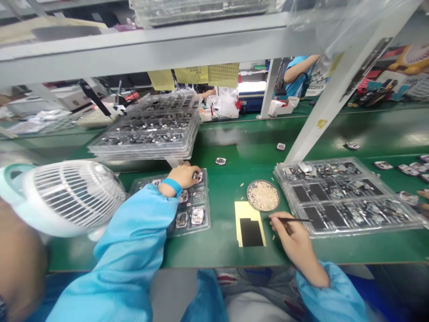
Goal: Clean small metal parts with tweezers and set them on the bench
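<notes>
My left hand [182,176], a blue band at its wrist, reaches over a clear plastic tray [206,226]. Its fingers close on a small rounded-square housing [198,176], like a smartwatch case, at the tray's far right corner. Other such housings [197,216] sit in the tray's pockets. Dark tweezers [295,219] are pinched in my right hand [293,239], tips pointing left. Just left of those tips lies a yellow sheet [241,209] with a black piece [251,232] on it. Behind the sheet stands a round dish [263,195] full of tiny pale parts.
A white fan [77,197] stands at the left. Stacked clear trays of parts [150,129] rise behind my left hand. Another parts tray [335,197] lies right, beside a slanted white post [315,112]. A shelf beam [150,44] crosses above. Co-workers' arms [301,69] show behind.
</notes>
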A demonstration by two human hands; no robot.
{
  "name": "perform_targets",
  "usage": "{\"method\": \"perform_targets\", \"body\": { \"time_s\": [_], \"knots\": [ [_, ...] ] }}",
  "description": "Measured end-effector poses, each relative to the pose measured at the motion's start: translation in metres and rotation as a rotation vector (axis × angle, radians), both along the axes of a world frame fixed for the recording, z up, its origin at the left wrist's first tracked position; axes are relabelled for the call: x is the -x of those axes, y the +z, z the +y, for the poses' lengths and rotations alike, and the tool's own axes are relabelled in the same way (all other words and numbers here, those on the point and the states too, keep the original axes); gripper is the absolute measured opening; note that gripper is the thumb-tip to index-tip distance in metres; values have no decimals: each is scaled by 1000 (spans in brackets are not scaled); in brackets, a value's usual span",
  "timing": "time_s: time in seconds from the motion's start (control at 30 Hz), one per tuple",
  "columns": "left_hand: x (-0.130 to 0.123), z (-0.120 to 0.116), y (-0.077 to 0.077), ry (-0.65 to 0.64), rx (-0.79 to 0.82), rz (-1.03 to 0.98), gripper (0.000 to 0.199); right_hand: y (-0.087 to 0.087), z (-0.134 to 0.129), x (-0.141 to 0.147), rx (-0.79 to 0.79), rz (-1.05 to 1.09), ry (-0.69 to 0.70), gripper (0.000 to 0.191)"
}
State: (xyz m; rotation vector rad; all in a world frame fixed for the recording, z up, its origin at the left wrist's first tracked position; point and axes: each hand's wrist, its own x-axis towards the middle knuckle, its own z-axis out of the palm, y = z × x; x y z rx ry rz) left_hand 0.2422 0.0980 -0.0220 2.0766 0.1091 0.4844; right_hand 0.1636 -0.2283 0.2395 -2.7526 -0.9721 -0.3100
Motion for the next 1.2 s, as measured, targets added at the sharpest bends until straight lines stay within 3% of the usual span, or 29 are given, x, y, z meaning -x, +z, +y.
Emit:
{"method": "perform_targets", "body": {
  "time_s": [0.23,0.5,0.63,0.73,0.8,0.87,0.93,1.0,1.07,1.2],
  "knots": [
    [-10,8,-8,-31,44,43,44,-2,12,4,-5,103,121,12],
    [-5,-1,-13,38,130,-34,41,-10,28,-6,-33,78,2,16],
    [14,-10,-2,163,229,-114,26,-12,26,-10,-32,115,-20,18],
    [38,-28,21,258,309,-210,27,-12,24,-11,-45,134,-20,18],
    [53,-49,44,116,491,-343,24,-12,24,-11,-45,140,-17,18],
    [64,-77,66,-244,759,-383,23,-12,26,-11,-45,140,-20,17],
    [69,-106,82,-495,819,-325,24,-11,28,-10,-42,132,-33,17],
    [70,-130,88,-559,802,-307,26,-12,28,-10,-34,127,-52,17],
    [69,-144,86,-545,787,-306,28,-12,28,-9,-42,122,-53,15],
    [68,-150,78,-512,768,-288,28,-12,28,-5,-144,101,21,8]
  ]
}}
